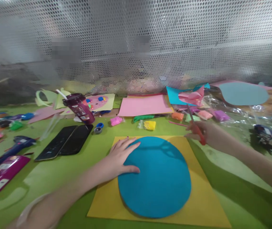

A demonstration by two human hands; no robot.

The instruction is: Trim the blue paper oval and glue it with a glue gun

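Observation:
A large blue paper circle [157, 181] lies on a yellow sheet [209, 203] on the green table. Spread over the circle's upper left edge, my left hand [123, 156] rests with its fingers apart and thumb out. My right hand [205, 132] is raised beyond the sheet's upper right corner, closed on red-handled scissors [201, 136]. Their blades point up and away from me, apart from the blue circle.
Behind the sheets are pink paper [145, 105], a purple cup [80, 108] with a straw, a green cutter [143, 118] and small clay packets [150, 125]. Two phones [64, 143] and glue guns [15, 148] lie left. A perforated metal panel [126, 63] stands behind.

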